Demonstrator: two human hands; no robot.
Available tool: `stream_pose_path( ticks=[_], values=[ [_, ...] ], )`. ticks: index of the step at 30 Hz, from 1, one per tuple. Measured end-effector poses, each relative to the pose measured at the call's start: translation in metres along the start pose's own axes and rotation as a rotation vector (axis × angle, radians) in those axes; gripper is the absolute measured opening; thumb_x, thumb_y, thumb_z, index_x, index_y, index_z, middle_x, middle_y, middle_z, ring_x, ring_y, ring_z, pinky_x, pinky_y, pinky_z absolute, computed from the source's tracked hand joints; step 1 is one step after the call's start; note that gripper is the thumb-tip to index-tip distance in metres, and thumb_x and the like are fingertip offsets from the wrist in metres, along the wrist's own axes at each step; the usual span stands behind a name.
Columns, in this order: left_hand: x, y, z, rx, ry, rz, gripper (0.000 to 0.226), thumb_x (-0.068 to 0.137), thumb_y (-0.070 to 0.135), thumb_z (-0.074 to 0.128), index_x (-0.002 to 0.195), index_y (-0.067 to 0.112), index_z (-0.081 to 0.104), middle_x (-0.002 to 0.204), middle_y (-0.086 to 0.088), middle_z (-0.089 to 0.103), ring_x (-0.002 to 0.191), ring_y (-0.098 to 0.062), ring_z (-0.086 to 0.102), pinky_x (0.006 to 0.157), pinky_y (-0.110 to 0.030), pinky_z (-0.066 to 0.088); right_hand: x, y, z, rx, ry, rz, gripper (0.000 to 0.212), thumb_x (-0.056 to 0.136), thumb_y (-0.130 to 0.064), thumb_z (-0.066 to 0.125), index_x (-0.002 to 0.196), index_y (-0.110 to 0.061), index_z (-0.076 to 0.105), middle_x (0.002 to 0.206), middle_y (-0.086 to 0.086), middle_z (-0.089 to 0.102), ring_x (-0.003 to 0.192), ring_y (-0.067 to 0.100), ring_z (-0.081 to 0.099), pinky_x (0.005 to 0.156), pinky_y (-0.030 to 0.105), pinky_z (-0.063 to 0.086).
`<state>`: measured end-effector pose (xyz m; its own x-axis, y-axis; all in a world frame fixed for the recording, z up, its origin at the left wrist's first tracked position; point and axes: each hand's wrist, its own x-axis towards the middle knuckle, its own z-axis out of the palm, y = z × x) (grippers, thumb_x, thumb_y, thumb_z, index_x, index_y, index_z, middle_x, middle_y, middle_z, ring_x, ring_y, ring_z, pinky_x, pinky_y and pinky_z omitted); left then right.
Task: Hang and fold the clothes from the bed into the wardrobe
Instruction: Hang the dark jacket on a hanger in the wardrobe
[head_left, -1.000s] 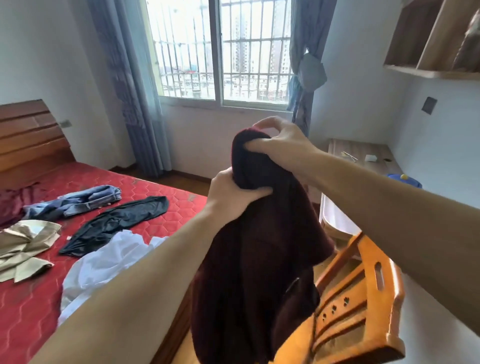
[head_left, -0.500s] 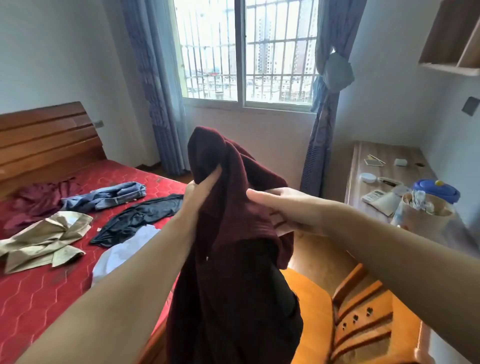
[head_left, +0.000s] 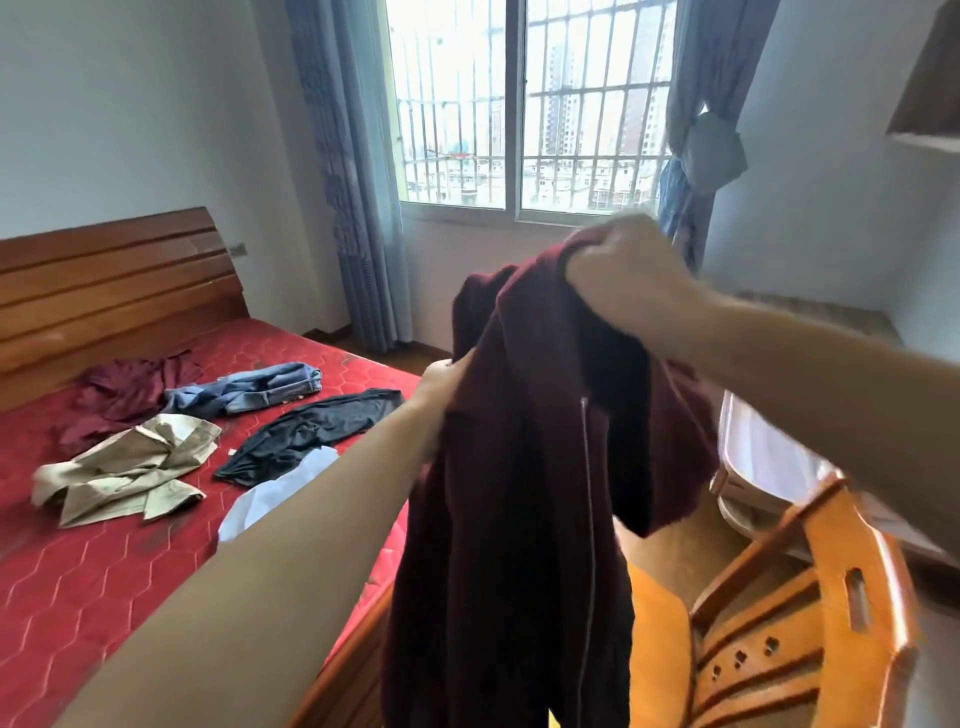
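Gripping a maroon zip jacket (head_left: 524, 519), both hands (head_left: 618, 270) partly hidden

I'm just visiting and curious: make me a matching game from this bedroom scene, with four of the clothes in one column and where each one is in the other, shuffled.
Clothes:
1. maroon zip jacket
2. jeans
3. beige garment
4. black garment

Places:
A. on the bed, nearest the left edge of the view
B. held up in the air, gripped by the left hand and right hand
C. on the bed, between the jeans and the white garment
D. on the bed, beside the dark red garment near the headboard

Pairs: 1-B, 2-D, 3-A, 4-C
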<state>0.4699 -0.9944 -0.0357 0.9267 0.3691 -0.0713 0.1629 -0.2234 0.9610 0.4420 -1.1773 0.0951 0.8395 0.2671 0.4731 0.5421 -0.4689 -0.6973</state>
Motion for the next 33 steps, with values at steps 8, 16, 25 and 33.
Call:
stream_pose_path(
  ticks=[8, 16, 25, 33],
  values=[
    [-0.057, 0.063, -0.005, -0.198, 0.238, 0.520, 0.025, 0.097, 0.041, 0.051, 0.102, 0.021, 0.065, 0.092, 0.004, 0.064, 0.089, -0.015, 0.061, 0.083, -0.033, 0.049, 0.045, -0.041, -0.020, -0.283, 0.015, -0.058, 0.013, 0.069, -0.007, 0.046, 0.061, -0.007, 0.056, 0.055, 0.003, 0.047, 0.051, 0.019, 0.049, 0.042, 0.020, 0.039],
    [-0.103, 0.083, 0.009, 0.352, -0.003, 0.585, 0.061, 0.081, 0.037, 0.075, 0.133, 0.025, 0.045, 0.108, 0.018, 0.061, 0.094, -0.002, 0.059, 0.075, -0.011, 0.042, 0.057, -0.042, -0.021, -0.437, -0.004, -0.145, 0.032, 0.070, -0.012, 0.047, 0.088, -0.001, 0.070, 0.093, 0.013, 0.069, 0.087, 0.031, 0.067, 0.072, 0.043, 0.061],
    [-0.094, 0.093, -0.016, -0.339, -0.208, 0.327, 0.016, 0.092, 0.004, 0.057, 0.083, -0.001, 0.070, 0.076, -0.013, 0.070, 0.063, -0.021, 0.066, 0.066, -0.030, 0.053, 0.053, 0.011, -0.059, -0.587, -0.203, -0.314, 0.033, 0.073, -0.043, 0.060, 0.075, -0.010, 0.065, 0.073, -0.002, 0.061, 0.075, 0.019, 0.055, 0.072, 0.032, 0.044],
    [-0.079, 0.092, -0.001, -0.494, -0.131, 0.066, 0.024, 0.084, 0.024, 0.067, 0.096, 0.005, 0.074, 0.090, -0.009, 0.073, 0.084, -0.023, 0.070, 0.089, -0.038, 0.052, -0.027, 0.107, 0.010, -0.260, 0.024, -0.254, 0.024, 0.087, -0.032, 0.066, 0.100, -0.017, 0.052, 0.099, 0.001, 0.057, 0.082, 0.018, 0.055, 0.077, 0.033, 0.050]
  ],
)
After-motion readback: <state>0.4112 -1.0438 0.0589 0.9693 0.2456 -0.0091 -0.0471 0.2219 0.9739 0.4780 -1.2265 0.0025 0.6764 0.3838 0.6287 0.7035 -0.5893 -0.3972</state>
